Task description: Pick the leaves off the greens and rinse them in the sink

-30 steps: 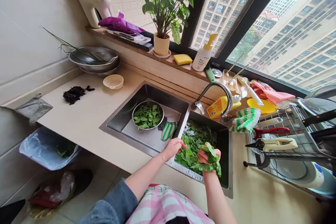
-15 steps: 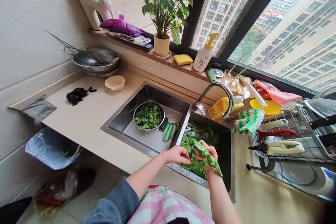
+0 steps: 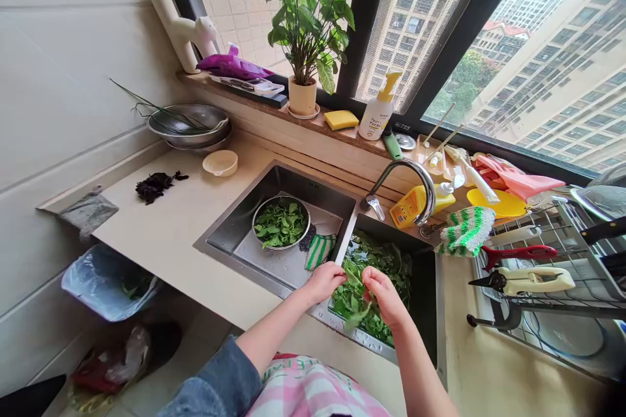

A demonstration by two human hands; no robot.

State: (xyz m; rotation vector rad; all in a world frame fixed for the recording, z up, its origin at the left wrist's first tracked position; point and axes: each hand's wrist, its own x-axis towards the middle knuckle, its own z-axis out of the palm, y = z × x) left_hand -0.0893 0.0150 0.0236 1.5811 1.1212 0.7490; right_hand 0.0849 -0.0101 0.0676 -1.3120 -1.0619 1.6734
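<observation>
Two bare hands over the near part of the dark metal right basin (image 3: 425, 303). Right hand (image 3: 386, 296): grip pinched on a limp green leafy sprig (image 3: 357, 316), blurred, which hangs between the hands above loose green leaves (image 3: 388, 260) in water. Left hand (image 3: 327, 280): fingertips drawn together just beside the sprig; cannot tell whether that grip holds any of it. Grey steel left basin (image 3: 247, 255): round metal bowl (image 3: 309, 225) of green leaves, green-and-white striped cloth (image 3: 320, 251) to its right. Left on the cream tabletop (image 3: 195, 228): small heap of blackish-purple leaves (image 3: 155, 187), well apart from the hands.
</observation>
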